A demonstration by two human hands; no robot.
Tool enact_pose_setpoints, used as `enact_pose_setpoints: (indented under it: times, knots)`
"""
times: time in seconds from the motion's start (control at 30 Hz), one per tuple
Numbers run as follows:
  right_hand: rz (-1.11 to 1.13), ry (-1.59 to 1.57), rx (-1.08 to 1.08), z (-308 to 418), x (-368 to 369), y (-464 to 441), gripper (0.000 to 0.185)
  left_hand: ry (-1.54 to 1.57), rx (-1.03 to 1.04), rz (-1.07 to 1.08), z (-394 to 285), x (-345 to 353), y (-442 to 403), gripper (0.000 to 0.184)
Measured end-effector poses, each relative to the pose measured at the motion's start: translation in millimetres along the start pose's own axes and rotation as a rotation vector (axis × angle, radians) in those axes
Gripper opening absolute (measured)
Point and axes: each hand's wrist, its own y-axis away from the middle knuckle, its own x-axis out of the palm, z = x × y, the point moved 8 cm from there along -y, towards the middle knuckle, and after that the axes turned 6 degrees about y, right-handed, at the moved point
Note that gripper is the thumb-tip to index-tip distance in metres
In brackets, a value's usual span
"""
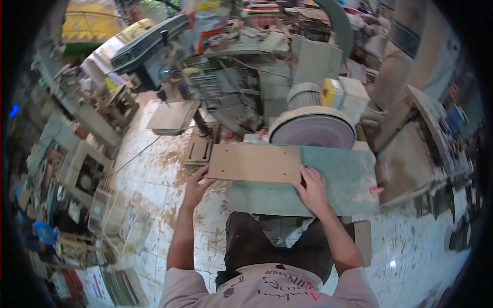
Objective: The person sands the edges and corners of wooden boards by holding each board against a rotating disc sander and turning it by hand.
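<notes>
A flat brown rectangular board [254, 163] with small dark holes near its corners lies between my hands, over the left part of a green work table [339, 174]. My left hand [197, 184] grips the board's lower left corner. At the right end, my right hand [311, 186] holds the board by its edge. Just beyond the table's back edge stands a large round sanding disc [313, 131], close to the board but apart from it. The undersides of the board and some fingertips are hidden.
A drill press with a square plate [173, 116] stands at the back left. A red object [377, 190] sits at the table's right edge. Dust covers the tiled floor [149, 154]. A worn panel [411, 159] stands on the right.
</notes>
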Motion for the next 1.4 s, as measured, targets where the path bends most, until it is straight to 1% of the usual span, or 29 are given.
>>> enact_pose_setpoints:
  times: [0.07,0.13,0.27,0.43,0.57,0.73,0.87,1.03,1.17,1.23,1.27,1.33,1.4]
  knots:
    - [-0.008,0.021,0.007,0,0,-1,0.056,-0.019,0.002,0.021,-6,3,-3,0.056]
    - [0.033,0.023,0.009,2,2,-3,0.058,0.028,-0.018,0.025,-12,5,-4,0.057]
    - [0.060,0.033,0.038,0,5,-8,0.059,0.037,-0.033,0.053,-6,5,-10,0.057]
    - [0.078,0.051,0.063,-3,8,-13,0.058,0.142,-0.050,0.036,6,3,-18,0.058]
    - [0.068,0.045,0.060,-4,9,-14,0.058,0.093,-0.056,0.034,6,1,-18,0.058]
    - [0.057,0.064,0.044,-4,11,-15,0.058,0.155,-0.065,0.058,-3,5,-19,0.057]
    - [0.060,0.036,0.064,-5,10,-15,0.058,0.147,-0.077,0.088,-7,4,-20,0.057]
    - [0.029,0.069,0.039,-6,10,-14,0.058,0.022,-0.095,0.127,-6,0,-25,0.057]
    - [0.048,0.063,0.063,-8,7,-14,0.057,-0.049,-0.103,0.105,2,-3,-30,0.055]
    - [0.038,0.064,0.066,-11,3,-13,0.057,-0.179,-0.087,0.112,0,-1,-34,0.054]
    - [0.038,0.061,0.068,-12,2,-12,0.057,-0.182,-0.088,0.113,0,0,-34,0.054]
    - [0.024,0.064,0.071,-15,-3,-11,0.056,-0.271,-0.045,0.112,-10,5,-34,0.053]
    - [0.024,0.060,0.073,-20,-7,-10,0.056,-0.301,-0.044,0.130,-19,12,-34,0.053]
